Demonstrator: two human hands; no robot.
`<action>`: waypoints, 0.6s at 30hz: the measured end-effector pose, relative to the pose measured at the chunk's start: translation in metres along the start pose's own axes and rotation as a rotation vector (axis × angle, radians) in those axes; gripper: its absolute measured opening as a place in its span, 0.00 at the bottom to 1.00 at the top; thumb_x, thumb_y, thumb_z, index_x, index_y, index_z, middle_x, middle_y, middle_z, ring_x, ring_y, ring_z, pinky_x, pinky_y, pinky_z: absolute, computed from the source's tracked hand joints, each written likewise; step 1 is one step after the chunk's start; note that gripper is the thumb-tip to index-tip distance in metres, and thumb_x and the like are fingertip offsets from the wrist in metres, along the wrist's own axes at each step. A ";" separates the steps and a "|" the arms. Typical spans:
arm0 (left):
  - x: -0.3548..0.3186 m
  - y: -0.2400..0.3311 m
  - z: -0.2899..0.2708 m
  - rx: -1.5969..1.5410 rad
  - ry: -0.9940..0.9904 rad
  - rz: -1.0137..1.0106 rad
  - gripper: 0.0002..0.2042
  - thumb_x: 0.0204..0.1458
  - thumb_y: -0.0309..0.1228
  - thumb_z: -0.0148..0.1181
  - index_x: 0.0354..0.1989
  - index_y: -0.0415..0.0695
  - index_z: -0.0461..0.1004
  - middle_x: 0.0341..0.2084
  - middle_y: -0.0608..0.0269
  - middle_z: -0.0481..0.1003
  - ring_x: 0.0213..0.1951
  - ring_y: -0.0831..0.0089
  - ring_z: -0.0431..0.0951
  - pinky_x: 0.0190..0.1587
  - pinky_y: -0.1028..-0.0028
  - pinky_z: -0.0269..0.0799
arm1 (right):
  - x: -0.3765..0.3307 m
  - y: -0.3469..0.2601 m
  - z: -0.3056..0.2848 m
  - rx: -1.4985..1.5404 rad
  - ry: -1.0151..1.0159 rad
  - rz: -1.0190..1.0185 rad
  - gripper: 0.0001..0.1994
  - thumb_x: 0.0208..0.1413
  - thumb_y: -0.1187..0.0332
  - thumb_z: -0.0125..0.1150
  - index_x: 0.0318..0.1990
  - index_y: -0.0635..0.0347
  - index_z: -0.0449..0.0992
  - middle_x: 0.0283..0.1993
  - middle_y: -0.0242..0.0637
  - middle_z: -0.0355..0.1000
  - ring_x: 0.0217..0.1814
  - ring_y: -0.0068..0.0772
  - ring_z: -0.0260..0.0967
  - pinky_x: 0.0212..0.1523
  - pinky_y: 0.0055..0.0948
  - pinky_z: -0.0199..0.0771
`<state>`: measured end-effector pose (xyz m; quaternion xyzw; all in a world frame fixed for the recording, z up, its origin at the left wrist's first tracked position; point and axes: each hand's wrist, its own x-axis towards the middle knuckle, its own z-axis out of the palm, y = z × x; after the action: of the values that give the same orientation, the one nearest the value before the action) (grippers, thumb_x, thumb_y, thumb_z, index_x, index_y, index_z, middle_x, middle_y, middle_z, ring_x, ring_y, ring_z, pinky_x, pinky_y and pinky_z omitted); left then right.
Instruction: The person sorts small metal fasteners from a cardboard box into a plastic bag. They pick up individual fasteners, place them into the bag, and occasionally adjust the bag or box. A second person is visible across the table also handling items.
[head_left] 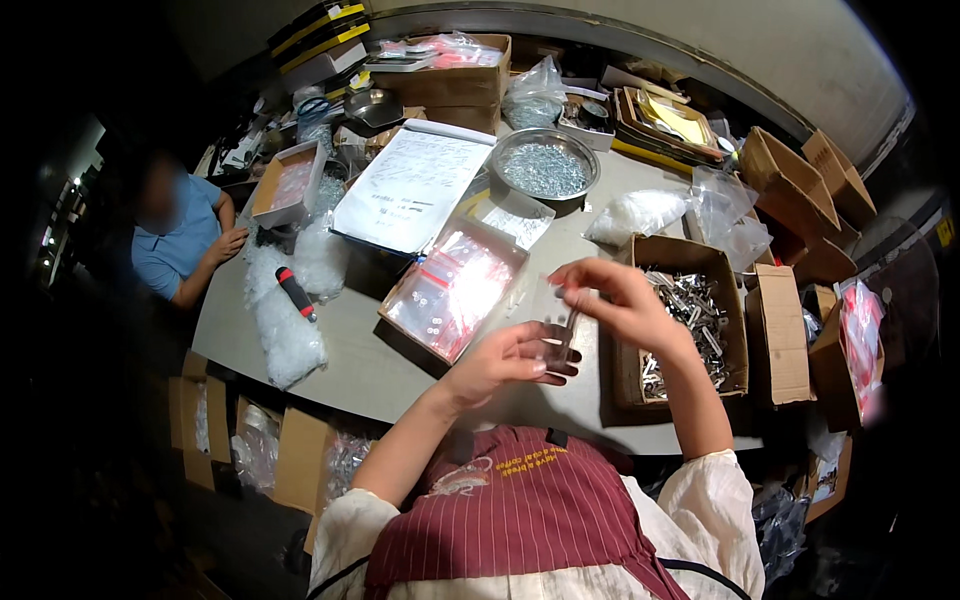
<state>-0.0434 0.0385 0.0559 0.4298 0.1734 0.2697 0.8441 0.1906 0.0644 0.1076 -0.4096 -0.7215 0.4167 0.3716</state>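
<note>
Small, clear, thin plastic bag (563,338) above the pale grey tabletop (380,380)
Glossy and see-through, it hangs between both hands: the right hand (628,303) pinches its upper end; the left hand (505,360) has fingers parted, its grip unclear.

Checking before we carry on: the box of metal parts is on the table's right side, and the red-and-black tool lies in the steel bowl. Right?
Not quite: the red-and-black tool isn't in the steel bowl; the head view shows it on a whitish plastic bag at the table's left.
</note>
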 end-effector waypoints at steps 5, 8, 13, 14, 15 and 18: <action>-0.011 0.011 0.004 -0.006 0.025 0.032 0.29 0.60 0.25 0.55 0.69 0.27 0.57 0.59 0.38 0.71 0.59 0.51 0.76 0.64 0.59 0.72 | 0.004 0.010 -0.008 0.222 0.070 0.137 0.10 0.65 0.69 0.63 0.44 0.69 0.76 0.41 0.31 0.75 0.45 0.19 0.73 0.46 0.22 0.75; -0.014 0.013 0.004 0.010 0.048 0.061 0.29 0.60 0.24 0.55 0.69 0.28 0.57 0.59 0.39 0.71 0.59 0.52 0.76 0.64 0.60 0.72 | 0.004 0.010 -0.007 0.237 0.110 0.106 0.08 0.65 0.70 0.63 0.44 0.68 0.77 0.40 0.33 0.78 0.44 0.20 0.75 0.46 0.22 0.75; -0.019 0.014 -0.005 0.196 0.108 0.107 0.25 0.60 0.24 0.56 0.66 0.31 0.64 0.57 0.49 0.74 0.57 0.65 0.77 0.63 0.68 0.70 | -0.001 0.003 0.003 0.206 0.145 0.054 0.08 0.64 0.73 0.63 0.44 0.69 0.76 0.40 0.35 0.79 0.45 0.21 0.76 0.47 0.23 0.76; -0.018 0.018 -0.006 0.221 0.154 0.151 0.23 0.60 0.24 0.57 0.65 0.32 0.65 0.56 0.52 0.75 0.56 0.68 0.77 0.62 0.69 0.70 | -0.004 0.001 0.006 0.170 0.143 0.031 0.07 0.64 0.73 0.63 0.44 0.69 0.76 0.40 0.35 0.79 0.45 0.21 0.76 0.47 0.23 0.77; -0.018 0.024 -0.005 0.249 0.203 0.196 0.21 0.61 0.23 0.57 0.63 0.33 0.67 0.55 0.54 0.75 0.56 0.70 0.76 0.62 0.71 0.70 | -0.006 -0.001 0.011 0.080 0.111 -0.015 0.07 0.64 0.74 0.63 0.45 0.70 0.76 0.40 0.36 0.79 0.45 0.22 0.77 0.47 0.23 0.77; -0.013 0.033 -0.003 0.355 0.346 0.319 0.10 0.64 0.24 0.57 0.51 0.36 0.71 0.44 0.60 0.79 0.48 0.75 0.79 0.51 0.75 0.76 | -0.010 -0.019 0.021 -0.052 0.007 -0.060 0.08 0.64 0.74 0.64 0.45 0.70 0.76 0.37 0.36 0.79 0.40 0.20 0.78 0.42 0.23 0.79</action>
<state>-0.0654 0.0482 0.0821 0.5401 0.2896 0.4336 0.6606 0.1704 0.0434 0.1148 -0.3987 -0.7429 0.3850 0.3755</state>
